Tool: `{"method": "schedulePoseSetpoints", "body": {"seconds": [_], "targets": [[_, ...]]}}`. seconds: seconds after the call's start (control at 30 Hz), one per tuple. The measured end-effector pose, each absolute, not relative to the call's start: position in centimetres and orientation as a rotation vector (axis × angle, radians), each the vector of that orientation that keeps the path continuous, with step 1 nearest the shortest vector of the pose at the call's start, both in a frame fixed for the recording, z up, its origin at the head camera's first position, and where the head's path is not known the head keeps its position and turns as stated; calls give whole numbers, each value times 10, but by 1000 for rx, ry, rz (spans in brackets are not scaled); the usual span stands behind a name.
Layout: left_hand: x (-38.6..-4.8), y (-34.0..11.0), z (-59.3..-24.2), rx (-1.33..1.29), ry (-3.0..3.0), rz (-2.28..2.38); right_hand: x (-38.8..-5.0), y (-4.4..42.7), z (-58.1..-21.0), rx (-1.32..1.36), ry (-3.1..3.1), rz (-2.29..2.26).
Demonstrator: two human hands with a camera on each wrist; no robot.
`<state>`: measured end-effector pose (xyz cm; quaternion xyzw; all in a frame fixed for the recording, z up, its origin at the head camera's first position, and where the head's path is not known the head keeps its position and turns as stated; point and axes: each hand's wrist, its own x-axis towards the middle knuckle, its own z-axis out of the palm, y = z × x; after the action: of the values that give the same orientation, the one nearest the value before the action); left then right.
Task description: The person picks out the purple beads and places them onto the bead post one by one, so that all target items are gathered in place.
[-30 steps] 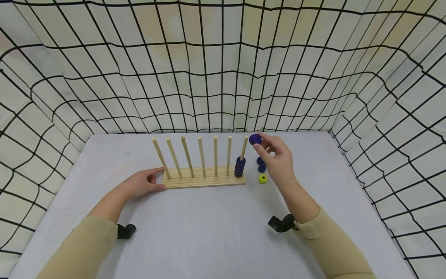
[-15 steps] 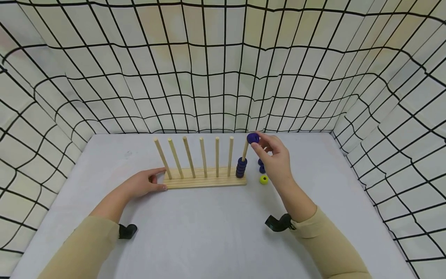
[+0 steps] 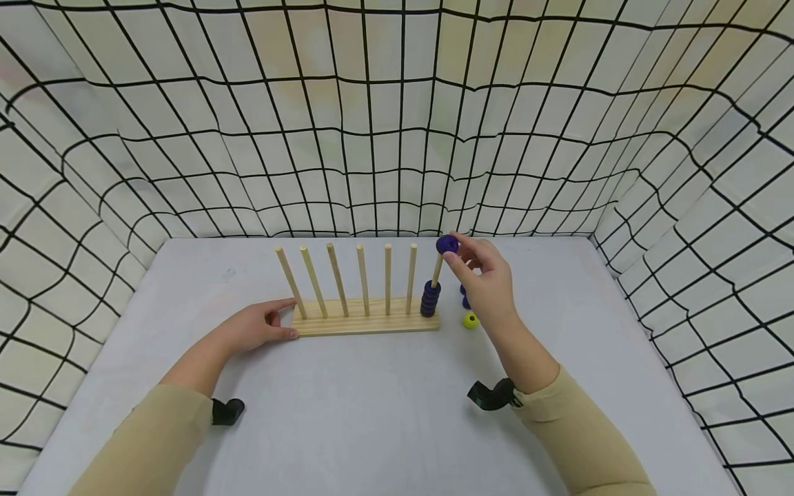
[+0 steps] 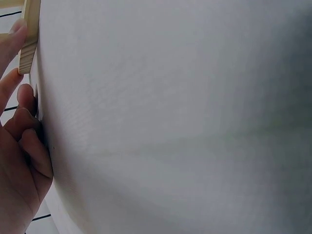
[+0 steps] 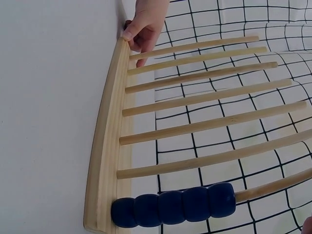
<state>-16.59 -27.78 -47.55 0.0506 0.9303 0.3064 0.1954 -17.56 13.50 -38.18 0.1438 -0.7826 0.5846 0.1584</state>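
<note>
A wooden peg stand, its base long and flat, carries a row of upright pegs. My left hand pinches the left end of the base between thumb and fingers; the left wrist view shows the thumb on the wood. Several dark blue beads are stacked at the foot of the rightmost peg. At the top of that peg, my right hand pinches a blue bead between thumb and index finger. Whether the peg tip has entered the bead's hole is hidden.
Right of the stand lie a yellow bead and blue beads, partly hidden behind my right hand. The other pegs hold no beads. A black net over white walls surrounds the white table.
My right hand has moved the blue bead left, from beside the rightmost peg to over its tip. My left hand keeps its grip on the stand's end.
</note>
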Motion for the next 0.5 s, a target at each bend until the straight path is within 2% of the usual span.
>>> {"method": "schedulePoseSetpoints", "body": {"seconds": [0.5], "targets": [[-164, -275, -472, 153, 2601, 872, -179, 131, -381, 412, -2245, 1662]]}}
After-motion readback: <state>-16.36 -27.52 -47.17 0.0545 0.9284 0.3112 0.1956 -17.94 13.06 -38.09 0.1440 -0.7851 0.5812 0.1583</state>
